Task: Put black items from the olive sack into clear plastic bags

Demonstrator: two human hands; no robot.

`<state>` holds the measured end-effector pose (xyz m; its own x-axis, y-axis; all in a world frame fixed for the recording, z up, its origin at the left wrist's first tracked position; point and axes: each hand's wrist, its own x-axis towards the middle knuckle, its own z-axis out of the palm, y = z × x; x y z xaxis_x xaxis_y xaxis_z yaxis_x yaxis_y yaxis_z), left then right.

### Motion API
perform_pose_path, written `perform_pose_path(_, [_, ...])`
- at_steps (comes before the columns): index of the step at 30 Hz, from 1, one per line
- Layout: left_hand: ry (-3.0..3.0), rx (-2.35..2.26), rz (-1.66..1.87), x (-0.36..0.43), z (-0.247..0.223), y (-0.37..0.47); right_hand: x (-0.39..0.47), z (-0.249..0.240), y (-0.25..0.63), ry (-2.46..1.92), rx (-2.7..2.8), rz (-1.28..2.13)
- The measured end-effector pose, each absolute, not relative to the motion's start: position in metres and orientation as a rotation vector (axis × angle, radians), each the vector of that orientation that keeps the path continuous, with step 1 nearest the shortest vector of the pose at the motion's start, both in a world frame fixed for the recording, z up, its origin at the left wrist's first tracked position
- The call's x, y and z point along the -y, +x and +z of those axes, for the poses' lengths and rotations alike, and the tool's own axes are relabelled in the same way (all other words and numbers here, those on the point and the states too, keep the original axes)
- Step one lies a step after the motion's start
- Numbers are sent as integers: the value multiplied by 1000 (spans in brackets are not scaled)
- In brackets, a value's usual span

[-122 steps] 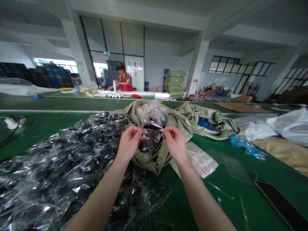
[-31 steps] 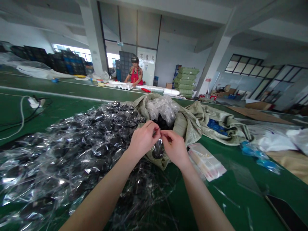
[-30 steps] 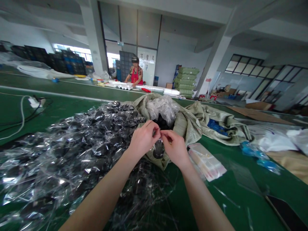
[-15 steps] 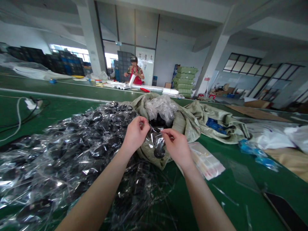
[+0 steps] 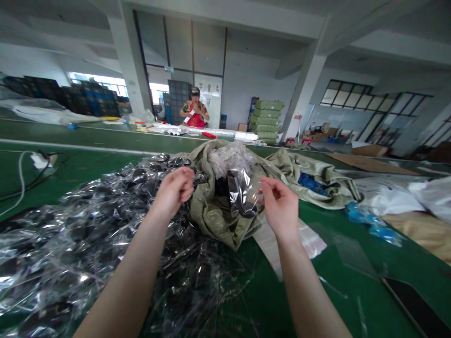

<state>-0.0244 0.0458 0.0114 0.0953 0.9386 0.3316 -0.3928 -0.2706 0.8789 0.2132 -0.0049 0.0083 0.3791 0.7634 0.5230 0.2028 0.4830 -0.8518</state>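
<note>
My right hand (image 5: 282, 206) pinches the right edge of a clear plastic bag (image 5: 240, 185) with a round black item (image 5: 248, 210) at its bottom. The bag hangs tilted in front of the mouth of a green woven sack (image 5: 207, 206). Held apart from the bag on the left, my left hand (image 5: 174, 191) has its fingers curled together; whatever they may hold cannot be made out. Beneath and beside it spreads a large heap of bagged black items (image 5: 116, 206). A stack of flat clear bags (image 5: 310, 237) lies on the table by my right wrist.
Crumpled clear plastic (image 5: 230, 157) sits in the sack's mouth. To the right are another woven sack (image 5: 338, 188), blue wrapped pieces (image 5: 375, 225) and a phone (image 5: 412, 300). A power strip (image 5: 42, 160) lies far left. A co-worker (image 5: 195, 110) stands across the tables.
My left hand has let go of the bag and moved left. My right hand has shifted right, and the bag has swung sideways with it.
</note>
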Motion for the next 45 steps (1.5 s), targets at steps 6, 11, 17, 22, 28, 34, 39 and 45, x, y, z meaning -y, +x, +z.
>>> perform_pose_path(6, [1808, -828, 1209, -49, -14, 21, 6, 12, 217, -970, 1110, 575])
perform_pose_path(11, [1775, -809, 1248, -46, -19, 32, 1, 11, 219, -932, 1076, 676])
perform_pose_path(17, [1534, -876, 1432, -42, -14, 35, -5, 9, 220, -845, 994, 926])
perform_pose_path(22, [1481, -854, 1476, -43, -15, 33, -9, 2, 216, -893, 983, 1121])
perform_pose_path(28, [1501, -861, 1478, -45, -14, 29, -13, -3, 211, -927, 1026, 1046])
perform_pose_path(34, [1569, -888, 1449, -43, -9, 26, -9, 1, 210, -942, 1055, 837])
perform_pose_path(39, [1615, -870, 1500, -47, -11, 22, -6, 2, 209, -984, 1111, 818])
perform_pose_path(45, [1683, -879, 1530, -53, -12, 16, -7, 1, 216, -960, 1166, 871])
